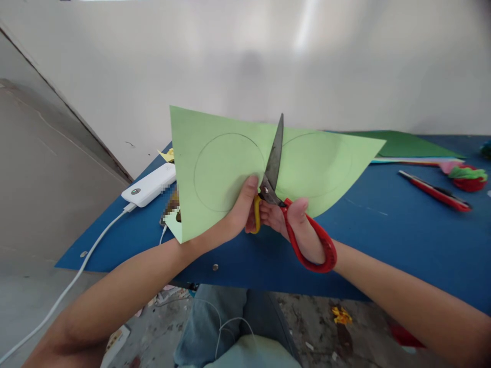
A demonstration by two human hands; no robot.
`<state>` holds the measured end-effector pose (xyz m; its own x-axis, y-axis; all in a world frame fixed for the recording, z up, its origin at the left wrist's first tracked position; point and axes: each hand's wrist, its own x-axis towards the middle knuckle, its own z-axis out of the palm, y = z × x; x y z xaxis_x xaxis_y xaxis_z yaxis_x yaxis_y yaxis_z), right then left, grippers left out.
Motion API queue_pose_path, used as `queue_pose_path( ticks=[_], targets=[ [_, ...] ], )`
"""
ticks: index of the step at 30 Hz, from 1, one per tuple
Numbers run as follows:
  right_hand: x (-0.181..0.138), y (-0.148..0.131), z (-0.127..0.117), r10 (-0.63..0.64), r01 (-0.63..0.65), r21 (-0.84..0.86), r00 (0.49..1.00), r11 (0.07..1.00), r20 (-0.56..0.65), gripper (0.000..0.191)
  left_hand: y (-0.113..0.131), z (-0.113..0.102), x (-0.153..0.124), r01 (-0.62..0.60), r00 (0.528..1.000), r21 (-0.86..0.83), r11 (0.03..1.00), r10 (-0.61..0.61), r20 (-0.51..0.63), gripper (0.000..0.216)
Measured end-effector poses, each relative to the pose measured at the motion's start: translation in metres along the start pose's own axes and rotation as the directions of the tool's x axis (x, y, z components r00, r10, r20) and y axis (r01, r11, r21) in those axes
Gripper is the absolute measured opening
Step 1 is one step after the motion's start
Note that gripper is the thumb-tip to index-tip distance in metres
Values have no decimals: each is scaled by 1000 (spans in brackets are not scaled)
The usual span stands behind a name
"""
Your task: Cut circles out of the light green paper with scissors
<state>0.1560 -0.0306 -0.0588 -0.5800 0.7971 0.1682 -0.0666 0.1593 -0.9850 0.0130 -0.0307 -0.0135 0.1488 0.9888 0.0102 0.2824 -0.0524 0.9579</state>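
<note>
**Sharp Scissors Right Next to a Thumb**

A person sits at a blue counter (402, 230) and holds a sheet of green paper (192, 122) up in the air, over the near left part of it. The left hand (241, 207) pinches the low edge of the paper, with the thumb on the front. The right hand (297, 220) is wrapped around the red handles of big scissors (273, 166). The dark blade points up, between the left pencil circle (228, 171) and the right pencil circle (322, 163) drawn on the paper. Only one blade shows, so I cannot tell how wide the scissors are open.

What could go wrong? The left thumb sits just beside the blade, so I think a snip could nick it. The paper is floppy and held by one edge. It may bend, and a cut could wander into a circle.

On the left of the counter lies a white charger pack (149, 185) with a cable (76, 271). On the right lie a red cutter (435, 191) and a ball of yarn (468, 179).
</note>
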Motion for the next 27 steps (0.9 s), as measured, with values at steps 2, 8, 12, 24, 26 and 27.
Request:
queue_pose_path(
  ticks=[2, 8, 12, 24, 26, 27],
  targets=[
    [2, -5, 3, -46, 46, -7, 999, 999, -2, 80, 3, -1, -1, 40, 997, -21, 999, -38, 65, 77],
    [5, -13, 7, -113, 112, 12, 993, 994, 21, 74, 15, 1, -7, 108, 994, -7, 994, -107, 22, 72],
    [6, -11, 7, -111, 111, -10, 994, 994, 17, 72, 14, 4, -5, 154, 988, 35, 987, -153, -39, 73],
    [10, -11, 6, -73, 74, -16, 997, 997, 26, 89, 8, 0, -1, 139, 990, 7, 990, -139, 27, 72],
    [9, -13, 7, -75, 75, 1, 997, 997, 33, 87, 5, 2, 3, 161, 987, 19, 987, -161, 1, 78],
    [9, -14, 7, -76, 76, 6, 996, 997, 37, 87, 3, 2, 4, 138, 990, 26, 990, -138, -11, 80]
  ],
)
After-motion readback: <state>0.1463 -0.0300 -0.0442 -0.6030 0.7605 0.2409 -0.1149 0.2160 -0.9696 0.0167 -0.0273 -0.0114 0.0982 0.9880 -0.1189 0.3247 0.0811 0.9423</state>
